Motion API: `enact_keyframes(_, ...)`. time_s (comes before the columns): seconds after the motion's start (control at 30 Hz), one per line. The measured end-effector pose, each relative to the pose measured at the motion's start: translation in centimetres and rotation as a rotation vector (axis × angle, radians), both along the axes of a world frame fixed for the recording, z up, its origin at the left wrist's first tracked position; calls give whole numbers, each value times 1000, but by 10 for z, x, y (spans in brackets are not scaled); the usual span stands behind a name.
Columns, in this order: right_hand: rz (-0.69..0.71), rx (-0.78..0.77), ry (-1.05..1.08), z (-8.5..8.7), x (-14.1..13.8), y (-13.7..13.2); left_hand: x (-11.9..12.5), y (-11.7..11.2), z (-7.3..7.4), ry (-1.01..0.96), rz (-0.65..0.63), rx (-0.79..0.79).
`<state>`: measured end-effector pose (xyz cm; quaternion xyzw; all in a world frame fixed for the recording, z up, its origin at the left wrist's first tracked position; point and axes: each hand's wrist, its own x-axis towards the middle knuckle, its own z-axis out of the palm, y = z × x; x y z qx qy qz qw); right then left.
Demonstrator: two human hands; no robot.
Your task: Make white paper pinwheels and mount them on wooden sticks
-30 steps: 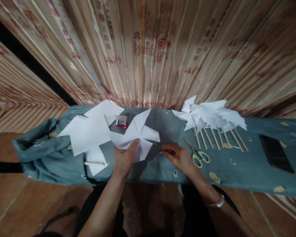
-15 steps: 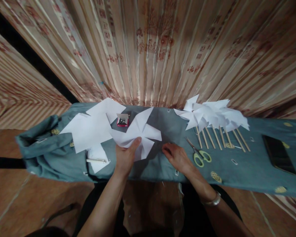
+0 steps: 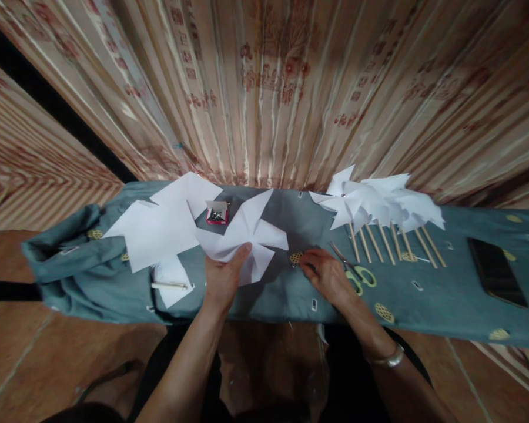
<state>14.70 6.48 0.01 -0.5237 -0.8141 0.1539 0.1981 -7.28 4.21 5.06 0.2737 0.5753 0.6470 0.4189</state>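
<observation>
My left hand [image 3: 223,276] grips a white paper pinwheel head [image 3: 258,235] near its middle, thumb on top and fingers underneath. Its folded blades fan out above the cloth, with no stick visible on it. To the right, my right hand [image 3: 326,273] is low over the cloth with its fingers curled together. By those fingertips lies a tiny shiny bit [image 3: 293,266], too small to make out. Green-handled scissors [image 3: 360,276] lie partly behind the right hand. A small red box [image 3: 217,214] stands open beyond the pinwheel head, with small metal pieces inside.
Cut white paper shapes [image 3: 158,229] lie at left, with a pen [image 3: 170,286] on a paper piece. Several finished pinwheels [image 3: 374,202] on wooden sticks lie at back right. A dark phone [image 3: 497,273] rests at far right. A patterned curtain [image 3: 273,106] hangs behind the narrow cloth-covered table.
My right hand has shifted slightly right, uncovering a yellow print on the cloth and the tiny shiny bit. My left hand keeps its grip on the pinwheel head.
</observation>
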Motion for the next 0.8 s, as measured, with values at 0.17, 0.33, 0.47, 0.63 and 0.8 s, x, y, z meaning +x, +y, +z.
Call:
enact_keyframes(0.17, -73, -66, 120, 0, -7, -2, 0, -1, -1, -1, -45, -2)
enact_keyframes(0.33, 2, -42, -8, 1, -18, -5, 4, -1, 3, -26, -55, -28)
enact_keyframes(0.47, 63, 6, -68, 1, -18, -10, 3, -1, -1, -49, -78, -28)
enact_keyframes(0.63, 63, 3, 114, 4, -13, -10, 1, -3, -3, -25, -104, -43)
enact_keyframes(0.8, -165, -86, 639, 29, -11, -8, 6, -4, -3, 9, -108, -25)
